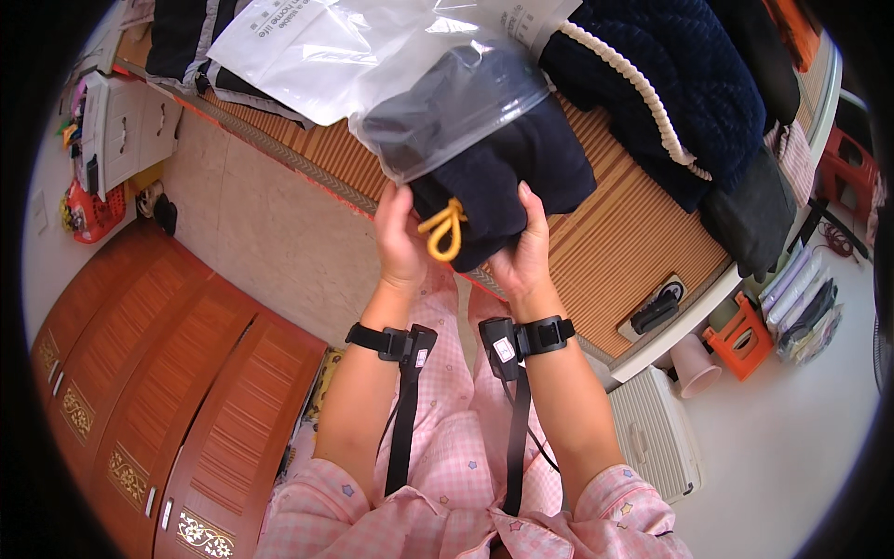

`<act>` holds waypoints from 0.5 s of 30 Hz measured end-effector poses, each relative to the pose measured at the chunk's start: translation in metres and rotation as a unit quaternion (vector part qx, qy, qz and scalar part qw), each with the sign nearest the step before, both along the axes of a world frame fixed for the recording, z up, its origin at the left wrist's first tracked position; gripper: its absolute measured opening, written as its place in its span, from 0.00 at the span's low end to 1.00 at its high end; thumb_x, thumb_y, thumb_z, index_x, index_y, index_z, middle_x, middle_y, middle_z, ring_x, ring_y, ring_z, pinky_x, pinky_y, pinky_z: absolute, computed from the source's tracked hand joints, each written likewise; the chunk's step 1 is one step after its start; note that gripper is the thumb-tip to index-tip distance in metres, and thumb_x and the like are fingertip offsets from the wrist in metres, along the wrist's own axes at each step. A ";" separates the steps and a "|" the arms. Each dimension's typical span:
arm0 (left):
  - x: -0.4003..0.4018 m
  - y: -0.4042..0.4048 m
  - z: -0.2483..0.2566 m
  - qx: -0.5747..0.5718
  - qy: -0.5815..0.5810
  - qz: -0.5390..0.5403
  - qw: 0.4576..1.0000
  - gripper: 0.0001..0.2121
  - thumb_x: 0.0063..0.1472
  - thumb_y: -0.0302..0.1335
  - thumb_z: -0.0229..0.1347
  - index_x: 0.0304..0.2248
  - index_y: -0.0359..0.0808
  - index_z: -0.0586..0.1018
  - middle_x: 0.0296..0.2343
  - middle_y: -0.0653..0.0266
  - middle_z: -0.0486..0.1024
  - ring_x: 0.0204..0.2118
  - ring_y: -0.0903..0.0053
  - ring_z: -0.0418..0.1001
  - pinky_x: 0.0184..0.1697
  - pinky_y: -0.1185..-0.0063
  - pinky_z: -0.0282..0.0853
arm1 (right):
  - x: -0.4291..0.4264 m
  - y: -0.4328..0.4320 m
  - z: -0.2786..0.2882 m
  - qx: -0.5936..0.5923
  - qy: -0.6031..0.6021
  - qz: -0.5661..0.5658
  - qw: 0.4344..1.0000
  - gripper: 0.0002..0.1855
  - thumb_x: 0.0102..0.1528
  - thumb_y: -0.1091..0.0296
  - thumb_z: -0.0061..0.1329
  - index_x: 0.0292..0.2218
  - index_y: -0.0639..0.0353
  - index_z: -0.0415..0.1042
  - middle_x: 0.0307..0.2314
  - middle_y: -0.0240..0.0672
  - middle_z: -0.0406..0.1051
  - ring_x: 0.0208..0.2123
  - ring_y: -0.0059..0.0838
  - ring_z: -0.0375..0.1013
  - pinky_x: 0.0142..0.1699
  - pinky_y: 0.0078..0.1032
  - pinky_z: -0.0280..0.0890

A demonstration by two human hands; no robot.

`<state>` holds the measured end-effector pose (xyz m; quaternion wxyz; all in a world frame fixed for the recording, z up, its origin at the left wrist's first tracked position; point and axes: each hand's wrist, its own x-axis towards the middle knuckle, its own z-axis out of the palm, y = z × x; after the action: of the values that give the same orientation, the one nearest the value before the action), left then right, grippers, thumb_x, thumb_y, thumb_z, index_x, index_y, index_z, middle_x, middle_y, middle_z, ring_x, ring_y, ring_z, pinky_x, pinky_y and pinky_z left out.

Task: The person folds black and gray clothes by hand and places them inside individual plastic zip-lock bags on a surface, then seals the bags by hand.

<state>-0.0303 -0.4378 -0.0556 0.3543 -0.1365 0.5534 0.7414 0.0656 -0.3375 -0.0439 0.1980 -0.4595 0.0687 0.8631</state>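
Note:
A folded dark navy garment point(489, 161) with a yellow drawstring point(444, 230) is partly inside a clear and white plastic bag point(447, 105). My left hand point(403, 234) grips the garment's near left side, thumb up by the bag's opening. With its thumb on top and the fingers mostly hidden beneath, my right hand point(527, 244) grips the near right side. The garment's far part lies under the clear film, while its near part sticks out of the opening.
A bamboo mat point(628, 230) covers the bed under the bag. Dark quilted fabric with a cream braided trim point(646, 84) lies at the right, and a black garment with pale stripes point(230, 77) at the upper left. A black device point(654, 312) rests near the mat's right edge.

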 end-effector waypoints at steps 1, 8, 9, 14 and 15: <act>-0.001 0.000 0.001 0.060 -0.083 0.060 0.993 0.19 0.62 0.35 0.48 0.48 0.31 0.68 0.43 0.60 0.72 0.44 0.74 0.71 0.47 0.78 0.66 | 0.000 0.001 0.001 -0.003 0.039 -0.014 0.999 0.21 0.56 0.58 0.48 0.46 0.63 0.67 0.43 0.37 0.71 0.45 0.33 0.71 0.54 0.31 0.64; -0.009 0.015 -0.017 -0.157 0.212 -0.057 0.963 0.13 0.63 0.20 0.38 0.44 0.32 0.70 0.41 0.64 0.72 0.44 0.79 0.69 0.49 0.80 0.63 | -0.003 -0.003 -0.011 -0.038 0.068 -0.031 0.996 0.17 0.59 0.60 0.42 0.45 0.63 0.68 0.42 0.39 0.71 0.44 0.33 0.71 0.52 0.31 0.67; -0.010 0.021 -0.011 -0.204 0.263 -0.062 0.941 0.12 0.63 0.20 0.38 0.44 0.31 0.69 0.39 0.66 0.71 0.42 0.81 0.68 0.48 0.81 0.63 | -0.004 -0.003 -0.011 -0.034 0.076 -0.032 0.996 0.18 0.60 0.60 0.41 0.45 0.64 0.67 0.42 0.40 0.71 0.44 0.34 0.71 0.52 0.32 0.67; -0.026 0.030 -0.024 -0.309 0.438 -0.034 0.844 0.12 0.59 0.16 0.47 0.43 0.31 0.70 0.31 0.63 0.75 0.34 0.79 0.74 0.38 0.82 0.69 | -0.020 -0.005 -0.004 -0.048 0.091 -0.027 0.994 0.18 0.60 0.59 0.41 0.46 0.60 0.67 0.41 0.36 0.71 0.43 0.31 0.72 0.50 0.31 0.69; -0.029 0.036 -0.024 -0.305 0.474 -0.014 0.826 0.12 0.59 0.17 0.47 0.43 0.33 0.70 0.29 0.64 0.74 0.31 0.79 0.73 0.35 0.82 0.68 | -0.023 -0.004 -0.001 -0.037 0.075 -0.031 0.996 0.18 0.60 0.59 0.40 0.46 0.61 0.67 0.41 0.37 0.71 0.43 0.31 0.72 0.49 0.32 0.70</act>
<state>-0.0594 -0.4016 -0.0801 -0.0009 0.1382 0.8531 0.5031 0.0422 -0.3413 -0.0448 0.2021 -0.3986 0.1300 0.8851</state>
